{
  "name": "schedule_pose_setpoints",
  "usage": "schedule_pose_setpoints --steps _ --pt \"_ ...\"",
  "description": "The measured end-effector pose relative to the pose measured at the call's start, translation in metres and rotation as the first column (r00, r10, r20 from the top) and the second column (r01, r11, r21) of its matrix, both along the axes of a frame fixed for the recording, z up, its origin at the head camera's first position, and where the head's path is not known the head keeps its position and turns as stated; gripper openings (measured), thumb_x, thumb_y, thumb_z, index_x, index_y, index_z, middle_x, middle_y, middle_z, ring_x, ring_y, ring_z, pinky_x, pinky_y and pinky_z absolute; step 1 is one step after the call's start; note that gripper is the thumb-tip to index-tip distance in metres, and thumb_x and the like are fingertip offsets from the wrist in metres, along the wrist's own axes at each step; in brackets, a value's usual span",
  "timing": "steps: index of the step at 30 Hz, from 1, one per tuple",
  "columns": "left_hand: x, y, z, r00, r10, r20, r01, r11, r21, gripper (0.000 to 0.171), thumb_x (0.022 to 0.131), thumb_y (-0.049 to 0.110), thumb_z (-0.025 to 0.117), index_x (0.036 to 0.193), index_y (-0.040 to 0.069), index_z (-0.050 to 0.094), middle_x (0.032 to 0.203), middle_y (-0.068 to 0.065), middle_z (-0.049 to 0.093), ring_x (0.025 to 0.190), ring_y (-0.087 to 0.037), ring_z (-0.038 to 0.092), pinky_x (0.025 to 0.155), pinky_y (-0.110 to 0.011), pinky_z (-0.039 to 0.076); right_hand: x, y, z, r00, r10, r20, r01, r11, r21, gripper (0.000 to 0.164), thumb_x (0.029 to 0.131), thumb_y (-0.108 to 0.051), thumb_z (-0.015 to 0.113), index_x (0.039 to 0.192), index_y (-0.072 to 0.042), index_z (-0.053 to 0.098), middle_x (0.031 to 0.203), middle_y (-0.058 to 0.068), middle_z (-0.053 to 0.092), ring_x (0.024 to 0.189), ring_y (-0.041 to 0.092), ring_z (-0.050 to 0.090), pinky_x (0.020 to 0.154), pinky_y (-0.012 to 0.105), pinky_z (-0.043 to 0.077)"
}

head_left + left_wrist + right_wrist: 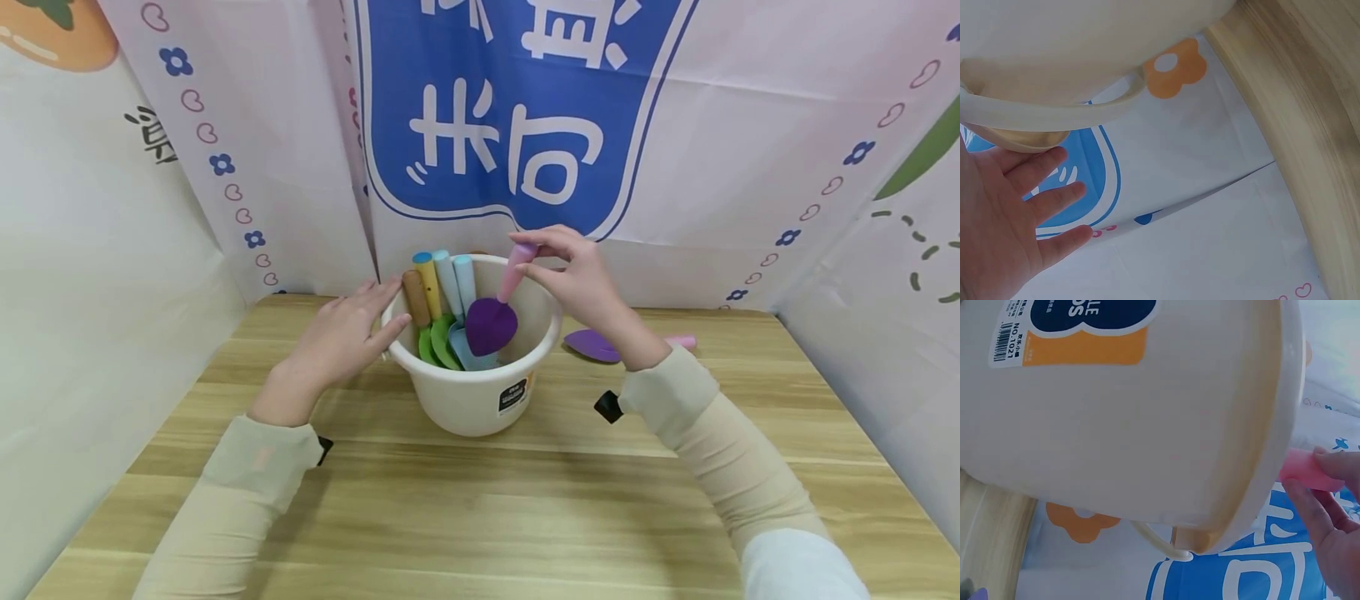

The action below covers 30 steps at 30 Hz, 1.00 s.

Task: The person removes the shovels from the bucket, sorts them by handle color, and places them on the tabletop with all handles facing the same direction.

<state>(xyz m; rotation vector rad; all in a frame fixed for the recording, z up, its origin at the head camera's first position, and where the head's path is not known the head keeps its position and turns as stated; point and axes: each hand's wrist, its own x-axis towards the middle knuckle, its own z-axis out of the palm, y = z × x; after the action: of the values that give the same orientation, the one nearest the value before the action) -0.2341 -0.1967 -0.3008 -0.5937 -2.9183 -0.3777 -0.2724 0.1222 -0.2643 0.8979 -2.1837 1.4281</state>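
A white bucket (457,402) stands on the wooden table. My right hand (577,271) pinches the pink handle of a purple toy shovel (491,327), whose blade points down inside the bucket's mouth. That pink handle (1304,470) also shows past the rim in the right wrist view. At the bucket's left side, my left hand (337,333) rests on the rim, its fingers stretched out beside the bail handle (1072,115). Several toy shovels lean inside: green blades (444,342) and a light blue blade (468,350), with brown, yellow and light blue handles.
Another purple shovel (592,345) with a pink handle lies on the table right of the bucket, partly behind my right forearm. A printed cloth (690,167) hangs behind the table's back edge. White cloth walls (82,250) flank both sides.
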Motion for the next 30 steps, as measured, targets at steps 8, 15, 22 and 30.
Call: schedule_pose_setpoints --steps 8,15,22,30 --pt "0.001 0.000 0.002 1.000 -0.003 0.008 0.004 1.000 -0.008 0.068 0.110 0.049 0.036 0.162 0.005 0.028 0.164 -0.016 0.031 0.152 -0.041 0.023 0.115 -0.068 0.026 0.010 0.008 -0.002 1.000 0.015 -0.007 -0.016 0.987 -0.159 0.035 0.087 0.010 0.076 0.121 0.008 0.071 0.113 0.016 0.067 0.098 0.014 0.067 0.082 0.024 0.059" --pt "0.000 0.000 0.000 1.000 -0.004 0.000 0.004 1.000 0.002 0.070 0.109 0.051 0.036 0.162 0.005 0.029 0.164 -0.016 0.031 0.151 -0.042 0.024 0.115 -0.068 0.027 0.018 0.017 0.001 0.999 0.020 -0.029 -0.027 0.965 -0.259 0.037 0.088 0.014 0.072 0.124 0.011 0.067 0.114 0.014 0.067 0.101 0.017 0.067 0.087 0.023 0.057" --pt "0.000 -0.001 -0.001 1.000 -0.004 0.001 0.004 1.000 0.011 0.071 0.109 0.051 0.036 0.162 0.005 0.029 0.164 -0.016 0.031 0.152 -0.042 0.023 0.115 -0.068 0.026 0.026 0.027 0.006 0.997 0.031 0.077 -0.002 0.936 -0.352 0.040 0.090 0.011 0.071 0.130 0.011 0.063 0.117 0.012 0.068 0.100 0.019 0.069 0.083 0.028 0.060" --pt "0.001 0.000 0.001 1.000 -0.004 -0.001 0.004 1.000 0.008 0.069 0.109 0.050 0.036 0.162 0.005 0.029 0.164 -0.016 0.031 0.152 -0.041 0.023 0.115 -0.068 0.026 0.037 0.040 0.014 0.994 0.049 0.095 -0.004 0.904 -0.428 0.037 0.091 0.009 0.071 0.128 0.001 0.070 0.118 0.013 0.067 0.103 0.022 0.069 0.085 0.030 0.059"
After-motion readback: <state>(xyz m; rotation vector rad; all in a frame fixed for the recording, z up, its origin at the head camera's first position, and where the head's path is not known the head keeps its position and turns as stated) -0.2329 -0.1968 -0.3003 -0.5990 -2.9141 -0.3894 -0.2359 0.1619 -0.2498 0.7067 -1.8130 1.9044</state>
